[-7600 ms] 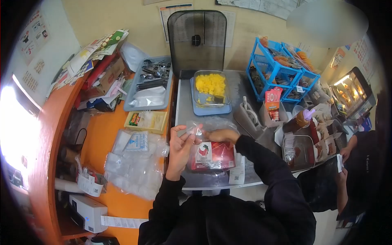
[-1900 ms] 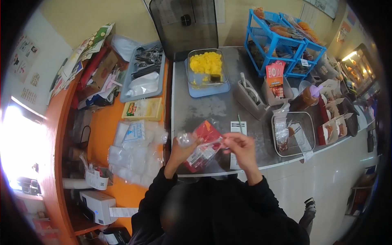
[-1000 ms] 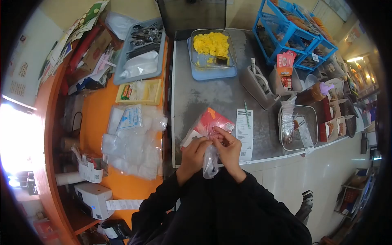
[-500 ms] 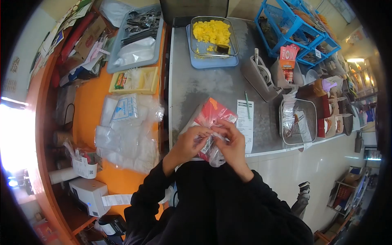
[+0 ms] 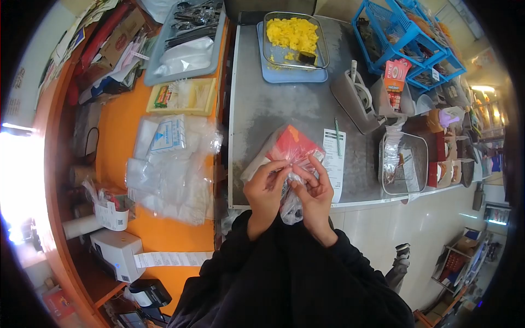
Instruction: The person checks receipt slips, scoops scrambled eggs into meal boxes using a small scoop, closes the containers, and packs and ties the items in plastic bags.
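Observation:
A red box in a clear plastic bag (image 5: 292, 143) rests near the front edge of the grey metal table (image 5: 273, 106). Both my hands are at the bag's gathered neck, close together. My left hand (image 5: 263, 188) pinches the plastic between thumb and fingers. From the other side my right hand (image 5: 314, 192) grips the bag too, its thumb and index finger pressed on the plastic. Loose crumpled plastic hangs below my fingers over the table edge. Just right of the box lies a printed receipt (image 5: 333, 158) with a green pen (image 5: 338, 136) on it.
At the back a glass dish (image 5: 322, 41) of yellow food stands on a blue lid. Rightward are a tape dispenser (image 5: 353, 101), blue baskets (image 5: 394, 49) and a wire basket (image 5: 404, 188). Clear plastic bags (image 5: 175, 186) and a label printer (image 5: 115, 254) are on the left.
My left hand has turned more upright at the bag's neck, and its forearm is drawn in. Both hands still grip the plastic. The view has shifted slightly.

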Action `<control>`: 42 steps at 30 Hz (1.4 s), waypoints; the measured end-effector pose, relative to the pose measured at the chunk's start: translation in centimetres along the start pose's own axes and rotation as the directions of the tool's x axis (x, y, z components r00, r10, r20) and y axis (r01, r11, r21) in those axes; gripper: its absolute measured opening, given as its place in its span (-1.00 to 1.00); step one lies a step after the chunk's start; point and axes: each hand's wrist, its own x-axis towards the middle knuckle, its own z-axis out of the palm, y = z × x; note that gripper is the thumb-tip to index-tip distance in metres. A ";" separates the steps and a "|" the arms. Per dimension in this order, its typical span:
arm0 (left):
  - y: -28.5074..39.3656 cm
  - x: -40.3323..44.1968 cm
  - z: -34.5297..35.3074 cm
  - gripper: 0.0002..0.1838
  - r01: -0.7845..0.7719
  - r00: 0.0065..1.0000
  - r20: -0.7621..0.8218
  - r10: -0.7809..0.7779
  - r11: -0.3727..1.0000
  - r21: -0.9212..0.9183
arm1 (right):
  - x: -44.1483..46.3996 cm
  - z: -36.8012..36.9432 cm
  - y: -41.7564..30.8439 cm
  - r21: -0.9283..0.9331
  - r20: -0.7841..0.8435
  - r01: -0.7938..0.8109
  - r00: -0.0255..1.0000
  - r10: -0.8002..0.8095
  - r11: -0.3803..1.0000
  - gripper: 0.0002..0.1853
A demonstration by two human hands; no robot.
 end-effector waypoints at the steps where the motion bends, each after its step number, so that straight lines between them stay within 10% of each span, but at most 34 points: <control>1: 0.1 0.0 -0.2 -0.76 -0.008 1.000 0.008 0.008 0.998 0.060 | -0.1 0.1 0.1 0.011 -0.013 0.007 1.000 -0.007 1.000 -0.27; 21: 0.8 0.9 -1.9 -0.82 -0.216 0.970 0.181 0.162 0.915 0.341 | -0.1 0.1 0.8 -0.048 0.001 0.091 0.996 -0.091 0.995 -0.33; 24: -0.2 1.4 -2.0 -0.84 0.047 0.982 0.173 -0.070 0.990 0.134 | 0.4 -0.7 0.5 -0.302 0.122 0.204 0.977 -0.174 0.931 -0.37; 27: -0.3 3.9 -3.0 -0.84 0.397 0.853 0.385 -0.353 0.917 -0.038 | 1.1 -1.2 -0.5 -0.475 0.228 0.300 0.950 -0.214 0.827 -0.39; 36: -0.4 11.2 -4.2 -0.78 0.590 0.369 0.753 -0.545 0.763 0.264 | 2.0 -1.0 -3.2 -0.556 0.368 0.327 0.921 -0.127 0.764 -0.36; 39: -0.6 10.9 -3.7 -0.85 0.541 0.433 0.735 -0.522 0.802 0.251 | 2.3 -1.2 -3.3 -0.551 0.411 0.380 0.898 -0.155 0.743 -0.36; 42: -1.4 10.4 -3.1 -0.92 0.142 0.641 0.703 -0.308 0.948 0.285 | 3.4 -1.7 -2.3 -0.549 0.513 0.543 0.819 -0.257 0.635 -0.35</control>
